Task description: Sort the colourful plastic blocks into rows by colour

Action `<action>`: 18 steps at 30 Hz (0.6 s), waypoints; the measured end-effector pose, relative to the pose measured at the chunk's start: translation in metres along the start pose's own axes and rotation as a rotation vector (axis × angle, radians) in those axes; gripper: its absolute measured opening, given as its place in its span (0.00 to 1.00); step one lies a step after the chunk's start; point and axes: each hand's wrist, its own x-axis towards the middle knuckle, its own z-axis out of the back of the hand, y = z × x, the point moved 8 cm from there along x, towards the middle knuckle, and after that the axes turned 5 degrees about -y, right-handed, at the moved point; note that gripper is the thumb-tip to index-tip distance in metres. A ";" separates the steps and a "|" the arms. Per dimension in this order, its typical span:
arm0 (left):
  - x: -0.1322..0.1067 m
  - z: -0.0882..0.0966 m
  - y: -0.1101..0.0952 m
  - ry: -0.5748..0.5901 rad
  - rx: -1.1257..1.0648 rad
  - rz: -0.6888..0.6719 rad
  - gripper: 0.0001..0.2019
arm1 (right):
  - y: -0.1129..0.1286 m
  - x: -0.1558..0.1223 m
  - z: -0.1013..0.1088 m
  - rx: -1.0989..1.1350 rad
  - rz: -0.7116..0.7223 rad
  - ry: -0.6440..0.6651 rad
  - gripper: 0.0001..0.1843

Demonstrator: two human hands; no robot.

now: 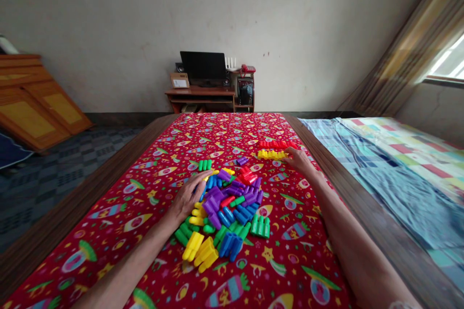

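A loose pile of plastic blocks shaped like joined tubes lies mid-table, with purple blocks [213, 200], blue blocks [231, 245], yellow blocks [206, 253] and green blocks [260, 226]. My left hand [188, 195] rests against the pile's left side, fingers stretched over a few blue and yellow pieces; its palm side is hidden. Farther off to the right, a yellow row of blocks [271, 155] lies in front of a red row [275, 145]. My right hand [300, 160] is at the yellow row's right end, thumb and fingertips closed around the end block.
A red patterned cloth [224, 133] covers the middle of the wooden table [143, 142]. Just beyond the pile lie a green block [205, 165] and a small purple block [242, 161]. A bed [395, 188] adjoins on the right; a desk with a monitor [203, 66] stands by the wall.
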 end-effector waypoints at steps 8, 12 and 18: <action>-0.001 0.019 0.024 -0.210 -0.126 0.197 0.32 | 0.084 -0.003 0.025 0.123 0.175 -0.085 0.14; 0.000 0.005 0.017 -0.051 -0.068 0.100 0.30 | 0.179 -0.029 -0.006 0.388 0.615 0.102 0.15; -0.002 -0.002 0.006 0.054 -0.054 0.042 0.27 | 0.221 -0.036 -0.047 0.378 0.653 0.282 0.26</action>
